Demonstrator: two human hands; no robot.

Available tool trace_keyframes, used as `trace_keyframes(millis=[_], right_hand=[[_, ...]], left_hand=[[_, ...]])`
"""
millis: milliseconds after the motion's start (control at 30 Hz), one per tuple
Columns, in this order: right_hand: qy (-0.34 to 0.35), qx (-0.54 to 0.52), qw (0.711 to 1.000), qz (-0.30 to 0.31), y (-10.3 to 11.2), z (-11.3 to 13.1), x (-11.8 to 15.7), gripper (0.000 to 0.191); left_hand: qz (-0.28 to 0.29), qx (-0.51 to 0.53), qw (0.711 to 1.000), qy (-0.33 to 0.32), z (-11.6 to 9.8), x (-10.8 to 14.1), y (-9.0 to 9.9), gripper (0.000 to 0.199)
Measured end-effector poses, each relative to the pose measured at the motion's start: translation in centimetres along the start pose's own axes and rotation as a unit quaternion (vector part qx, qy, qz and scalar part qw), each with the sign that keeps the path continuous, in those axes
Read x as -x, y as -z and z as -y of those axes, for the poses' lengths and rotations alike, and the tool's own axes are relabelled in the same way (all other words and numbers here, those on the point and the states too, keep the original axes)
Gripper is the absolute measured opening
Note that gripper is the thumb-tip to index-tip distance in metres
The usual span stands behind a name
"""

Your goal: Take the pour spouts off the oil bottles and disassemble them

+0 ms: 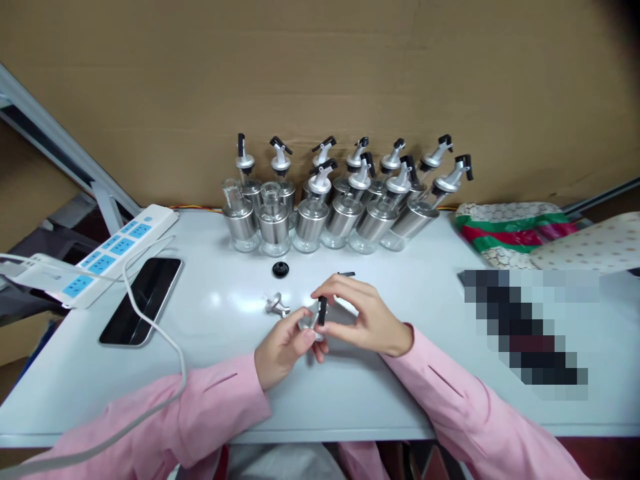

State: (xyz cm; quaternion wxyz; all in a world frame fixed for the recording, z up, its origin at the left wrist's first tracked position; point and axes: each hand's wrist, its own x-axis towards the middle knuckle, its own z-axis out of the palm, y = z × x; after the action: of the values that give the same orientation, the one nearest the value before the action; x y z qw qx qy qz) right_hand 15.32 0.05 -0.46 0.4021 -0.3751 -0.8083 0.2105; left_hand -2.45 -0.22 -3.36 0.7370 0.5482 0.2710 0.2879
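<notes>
My left hand [286, 348] is closed around a silver pourer spout [306, 323], which its fingers partly cover. Between the thumb and fingers of my right hand [367, 317] is a small black lever [322, 311], held against the spout. Another silver spout [277, 305] lies on the table just beyond my left hand. Farther back sits a round black stopper [281, 269]. A second black piece [346, 273] shows partly behind my right hand.
Several glass bottles with steel sleeves [313, 223] stand in rows at the back, most topped with spouts; two front-left bottles [275, 228] have bare necks. Left are a phone [143, 303], power strip [107, 257] and white cable [165, 333]. Patterned cloth [520, 230] lies right, near a blurred object.
</notes>
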Motion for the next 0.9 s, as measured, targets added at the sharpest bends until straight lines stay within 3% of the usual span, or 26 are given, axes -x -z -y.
trace_keyframes(millis=[267,433,567,633,700,800,900], right_hand=[[0.081,0.127,0.989,-0.004,0.0,0.1,-0.1,0.029],[0.142,0.227,0.963,0.004,0.1,0.1,-0.1,0.028],[0.156,0.216,0.963,-0.037,0.0,0.5,0.0,0.038],[0.094,0.205,0.972,-0.062,0.4,0.5,0.0,0.042],[-0.017,0.213,0.974,-0.077,1.2,-0.1,-0.1,0.043],[-0.179,0.198,0.958,-0.107,3.2,-2.2,-0.1,0.035],[-0.264,0.151,0.944,-0.125,4.9,-4.6,0.2,0.028]], left_hand=[[0.055,-0.043,0.997,-0.024,0.0,0.3,0.0,0.057],[0.070,-0.095,0.993,-0.015,0.1,0.2,0.2,0.057],[0.068,-0.109,0.992,-0.002,0.5,0.2,0.3,0.053],[0.056,-0.073,0.996,0.006,0.7,0.2,0.2,0.052],[0.052,-0.046,0.998,0.002,0.8,0.2,0.2,0.052],[0.058,-0.064,0.996,-0.009,0.7,0.3,0.1,0.050],[0.057,-0.080,0.995,-0.009,0.6,0.4,0.1,0.047]])
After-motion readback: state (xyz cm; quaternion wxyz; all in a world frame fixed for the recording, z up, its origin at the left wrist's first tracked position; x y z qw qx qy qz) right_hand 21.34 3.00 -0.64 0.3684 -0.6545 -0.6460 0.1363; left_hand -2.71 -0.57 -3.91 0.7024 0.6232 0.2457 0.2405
